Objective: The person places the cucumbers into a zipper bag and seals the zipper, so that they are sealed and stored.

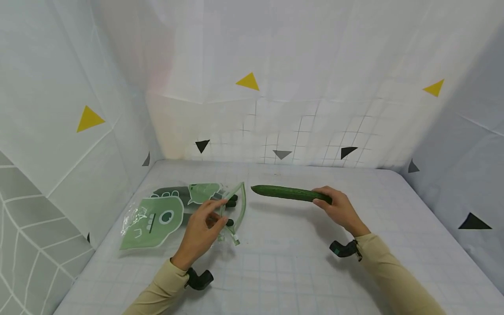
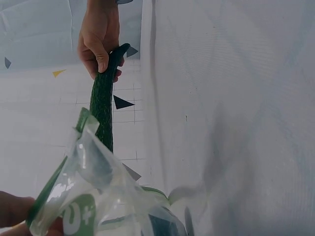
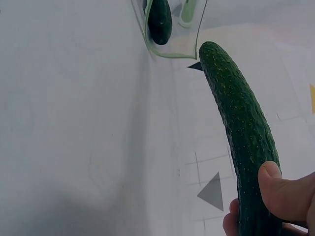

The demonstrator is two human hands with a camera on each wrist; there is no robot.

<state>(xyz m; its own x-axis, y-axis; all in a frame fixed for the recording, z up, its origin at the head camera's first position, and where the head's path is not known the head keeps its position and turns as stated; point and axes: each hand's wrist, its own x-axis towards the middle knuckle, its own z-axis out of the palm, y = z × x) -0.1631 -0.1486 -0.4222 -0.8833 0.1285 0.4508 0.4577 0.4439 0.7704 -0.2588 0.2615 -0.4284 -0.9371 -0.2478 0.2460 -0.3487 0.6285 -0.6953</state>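
My right hand grips one end of a long green cucumber. The cucumber is held nearly level above the table, its free end towards the bag. On the left lies a clear plastic zip bag with green cartoon prints, its mouth spread apart and facing right. At that mouth my left hand pinches the green-edged rim, as the left wrist view also shows. Dark cucumbers lie inside the bag; the end of one cucumber shows in the right wrist view. The prints partly hide them.
A white table with faint grid lines lies under everything. White sheeting with yellow and dark triangles hangs behind it and at both sides. A small black camera sits at the left wrist, another black camera at the right.
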